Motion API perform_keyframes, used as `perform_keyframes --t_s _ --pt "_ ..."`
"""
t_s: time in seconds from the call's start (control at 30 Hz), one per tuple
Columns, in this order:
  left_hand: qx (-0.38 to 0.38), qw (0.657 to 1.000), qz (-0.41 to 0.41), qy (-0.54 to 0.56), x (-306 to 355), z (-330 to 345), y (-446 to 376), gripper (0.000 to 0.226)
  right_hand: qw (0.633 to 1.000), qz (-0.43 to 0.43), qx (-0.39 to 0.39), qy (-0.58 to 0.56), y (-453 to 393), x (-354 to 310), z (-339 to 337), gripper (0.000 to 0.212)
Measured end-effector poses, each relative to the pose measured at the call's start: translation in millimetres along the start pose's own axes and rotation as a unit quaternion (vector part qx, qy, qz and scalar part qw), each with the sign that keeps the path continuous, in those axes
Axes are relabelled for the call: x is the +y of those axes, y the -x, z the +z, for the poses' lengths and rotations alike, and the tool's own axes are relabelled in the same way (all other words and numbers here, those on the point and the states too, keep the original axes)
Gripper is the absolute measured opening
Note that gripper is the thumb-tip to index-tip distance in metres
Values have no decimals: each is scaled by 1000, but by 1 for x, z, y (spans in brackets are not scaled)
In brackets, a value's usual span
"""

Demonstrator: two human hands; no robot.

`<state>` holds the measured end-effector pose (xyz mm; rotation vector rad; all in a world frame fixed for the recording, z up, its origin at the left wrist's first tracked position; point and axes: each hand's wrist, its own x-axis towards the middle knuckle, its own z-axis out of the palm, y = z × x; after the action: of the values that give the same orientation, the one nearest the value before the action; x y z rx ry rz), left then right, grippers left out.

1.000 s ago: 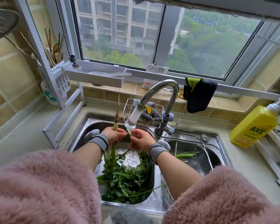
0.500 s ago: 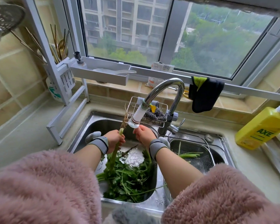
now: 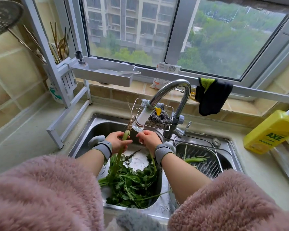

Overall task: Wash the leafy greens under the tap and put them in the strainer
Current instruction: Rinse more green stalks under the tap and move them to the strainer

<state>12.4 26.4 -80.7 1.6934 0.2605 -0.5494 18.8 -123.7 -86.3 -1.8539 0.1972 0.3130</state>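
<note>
While left hand grips a rooted stalk, right hand, pinching a stem, has lifted nearer the tap; rinsing continues, strainer next.

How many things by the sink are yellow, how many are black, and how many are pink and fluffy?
Yellow: 2, the yellow plastic soap bottle and the small yellow clip on the tap.
Black: 1, the black cloth with a green lining hanging on the white rail.
Pink and fluffy: 2, the left pink fluffy sleeve and the right pink fluffy sleeve.
Total: 5.
</note>
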Motion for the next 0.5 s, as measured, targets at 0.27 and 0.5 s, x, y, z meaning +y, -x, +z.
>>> perform_keyframes --t_s 0.27,0.5 --pt "-4 999 -20 -45 -1 4 -5 27 1000 -16 -16 1 3 -1 3 20" --pt "6 998 30 -59 1 8 3 5 999 -21 -23 13 5 1 7 17"
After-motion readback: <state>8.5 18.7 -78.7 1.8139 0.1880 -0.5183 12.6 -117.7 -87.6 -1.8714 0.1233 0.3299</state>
